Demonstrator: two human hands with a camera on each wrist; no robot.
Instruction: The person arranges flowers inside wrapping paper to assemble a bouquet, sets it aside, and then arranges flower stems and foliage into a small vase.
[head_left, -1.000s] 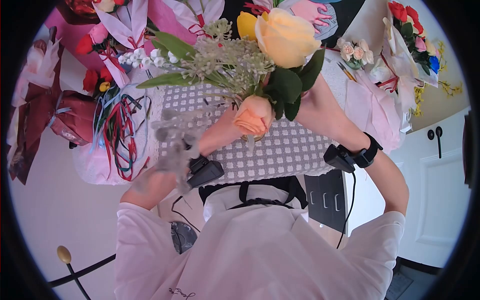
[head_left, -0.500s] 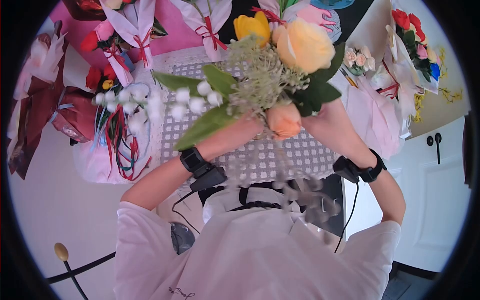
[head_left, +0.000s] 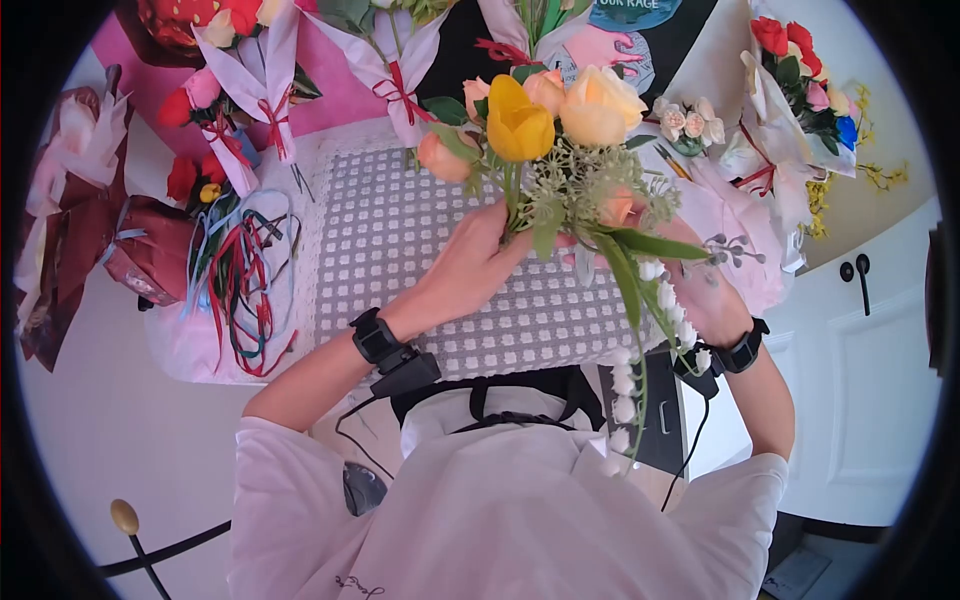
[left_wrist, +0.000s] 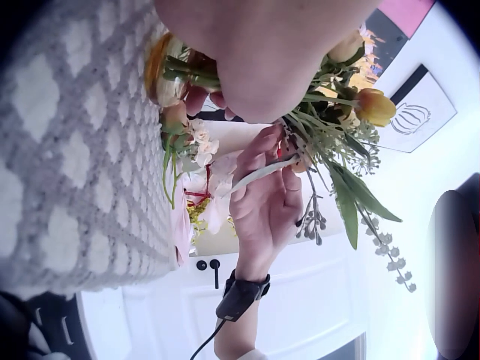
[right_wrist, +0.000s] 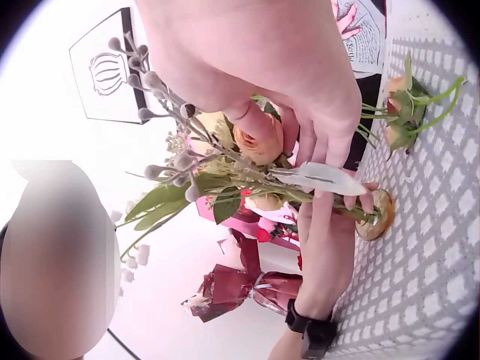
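Note:
A glass vase (left_wrist: 159, 69) with an amber-tinted base stands on the patterned cloth and holds a mixed bouquet. Above its rim are a yellow tulip (head_left: 519, 120), a cream rose (head_left: 601, 106), small greenish filler flowers (head_left: 580, 185) and a drooping sprig of white bells (head_left: 623, 385). My left hand (head_left: 465, 268) grips the vase, fingers wrapped round it below the flowers. On the bouquet's right side, my right hand (right_wrist: 262, 67) holds an orange rose (right_wrist: 259, 144) between its fingers. A grey leaf (right_wrist: 322, 178) and a stem of grey berries (right_wrist: 180, 161) cross close by its fingers.
Wrapped bouquets (head_left: 275, 95) line the back of the table. Ribbons (head_left: 250, 285) lie in a tangle at the left. Pink wrapping paper (head_left: 740, 240) and pale roses (head_left: 690, 122) sit at the right. The cloth (head_left: 360, 240) ends at the front edge.
The bouquet has turned: the tulip faces front and the white bells have swung from left to right. The grey berries also moved right. My left hand has shifted on the vase.

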